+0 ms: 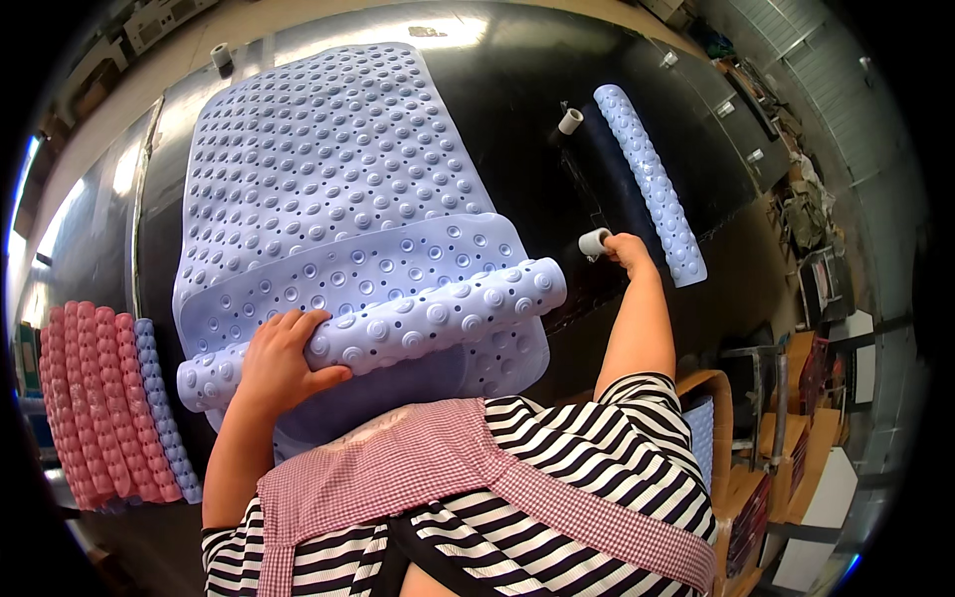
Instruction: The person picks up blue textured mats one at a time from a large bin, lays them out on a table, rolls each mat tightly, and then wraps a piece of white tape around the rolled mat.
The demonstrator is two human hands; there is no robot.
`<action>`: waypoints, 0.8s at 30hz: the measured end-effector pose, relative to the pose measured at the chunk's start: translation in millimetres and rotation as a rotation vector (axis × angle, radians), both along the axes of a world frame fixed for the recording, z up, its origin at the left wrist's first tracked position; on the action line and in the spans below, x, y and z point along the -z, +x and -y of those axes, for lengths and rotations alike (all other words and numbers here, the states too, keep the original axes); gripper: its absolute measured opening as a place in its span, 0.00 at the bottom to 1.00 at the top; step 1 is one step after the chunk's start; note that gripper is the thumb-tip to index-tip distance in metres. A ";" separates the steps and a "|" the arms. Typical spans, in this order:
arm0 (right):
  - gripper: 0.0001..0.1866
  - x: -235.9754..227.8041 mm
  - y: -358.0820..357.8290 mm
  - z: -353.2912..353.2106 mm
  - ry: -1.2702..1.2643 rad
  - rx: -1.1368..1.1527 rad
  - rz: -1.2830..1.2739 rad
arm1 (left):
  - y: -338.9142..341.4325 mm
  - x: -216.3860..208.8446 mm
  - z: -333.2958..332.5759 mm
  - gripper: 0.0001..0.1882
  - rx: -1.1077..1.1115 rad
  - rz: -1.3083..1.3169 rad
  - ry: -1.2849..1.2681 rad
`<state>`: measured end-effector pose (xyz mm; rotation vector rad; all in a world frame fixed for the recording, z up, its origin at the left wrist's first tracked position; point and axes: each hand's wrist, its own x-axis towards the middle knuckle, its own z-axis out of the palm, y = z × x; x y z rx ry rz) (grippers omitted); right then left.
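Note:
A pale blue bath mat [328, 149] covered in round bumps lies on a black table. Its near end is wound into a thick roll [438, 318] that runs across in front of me. My left hand [284, 358] grips the left part of this roll, fingers over the top and thumb on the near side. At the right, my right hand [627, 251] has its curled fingers on the end of a small white roll [594, 242], which looks like tape. The fingertips are partly hidden. Beyond that hand lies a finished-looking narrow blue rolled mat [652, 184].
Several pink rolled mats [99, 398] and a blue one [164, 408] stand side by side at the left. More white rolls, one at the upper middle [570, 121] and one at the far left edge [220, 54], sit on the black table [527, 60]. Cardboard boxes [786, 448] stand lower right.

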<state>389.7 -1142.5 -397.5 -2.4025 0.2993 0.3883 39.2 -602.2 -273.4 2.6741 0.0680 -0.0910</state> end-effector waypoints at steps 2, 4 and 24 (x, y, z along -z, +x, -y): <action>0.23 3.4 3.4 -5.9 -0.372 -0.125 0.104 | -0.4 2.1 -0.3 0.38 0.004 0.010 0.004; 0.22 13.9 1.4 -7.0 -0.507 -0.128 0.153 | 0.4 3.5 -0.5 0.38 0.009 0.007 -0.001; 0.10 -71.6 -232.1 -373.8 1.064 -0.928 -0.073 | -23.3 20.4 -16.5 0.46 0.006 0.338 -0.097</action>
